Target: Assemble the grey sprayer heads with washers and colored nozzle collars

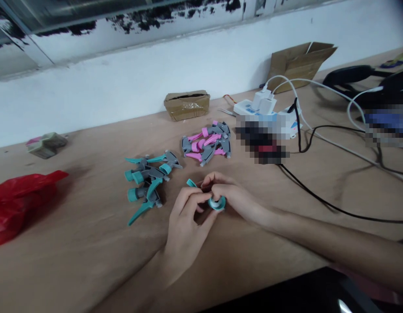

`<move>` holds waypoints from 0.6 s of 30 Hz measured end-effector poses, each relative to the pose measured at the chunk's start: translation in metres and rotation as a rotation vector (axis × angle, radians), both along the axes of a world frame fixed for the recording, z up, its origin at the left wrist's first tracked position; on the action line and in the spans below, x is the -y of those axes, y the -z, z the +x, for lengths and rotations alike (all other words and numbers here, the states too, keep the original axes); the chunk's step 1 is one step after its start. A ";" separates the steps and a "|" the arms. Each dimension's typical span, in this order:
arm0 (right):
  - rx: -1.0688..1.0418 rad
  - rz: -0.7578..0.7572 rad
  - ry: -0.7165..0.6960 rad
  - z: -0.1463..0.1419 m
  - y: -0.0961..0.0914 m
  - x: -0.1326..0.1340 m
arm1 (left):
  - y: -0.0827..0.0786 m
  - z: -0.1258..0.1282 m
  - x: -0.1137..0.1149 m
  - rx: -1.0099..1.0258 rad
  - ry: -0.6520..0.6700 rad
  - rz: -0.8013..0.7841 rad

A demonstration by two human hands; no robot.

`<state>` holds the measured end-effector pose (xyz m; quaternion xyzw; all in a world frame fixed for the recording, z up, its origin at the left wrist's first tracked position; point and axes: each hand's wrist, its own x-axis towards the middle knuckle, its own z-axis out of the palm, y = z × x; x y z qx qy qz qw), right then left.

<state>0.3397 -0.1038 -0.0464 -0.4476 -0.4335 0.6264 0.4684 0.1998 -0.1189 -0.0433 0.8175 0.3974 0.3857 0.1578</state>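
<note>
Between my two hands is a teal spray nozzle head, its round collar turned up toward me with a white part inside. My left hand is closed around it from the left, thumb against the collar. From the right, my right hand presses bent fingers at the collar's opening. A teal trigger tip pokes out above my left fingers; my hands hide most of the body. Left of them lies a pile of teal and grey spray nozzle heads. Farther back is a pile of pink and grey spray nozzle heads.
A small cardboard box stands by the wall, a larger open one farther right. A white power strip with plugs and cables spreads across the right. A red plastic bag lies at the left.
</note>
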 end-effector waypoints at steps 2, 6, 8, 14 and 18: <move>-0.040 -0.016 0.011 0.001 0.002 -0.002 | 0.000 0.000 -0.001 -0.006 -0.008 -0.014; -0.066 0.060 -0.010 0.004 0.007 0.001 | -0.002 -0.002 -0.002 -0.037 -0.057 -0.065; -0.035 0.086 -0.032 0.006 0.008 0.004 | -0.003 -0.003 -0.002 -0.043 -0.081 -0.080; -0.067 0.095 -0.019 0.004 0.018 0.004 | -0.003 -0.004 -0.002 -0.039 -0.095 -0.076; -0.125 0.105 0.011 -0.002 0.023 0.003 | -0.001 -0.003 -0.002 -0.016 -0.097 -0.080</move>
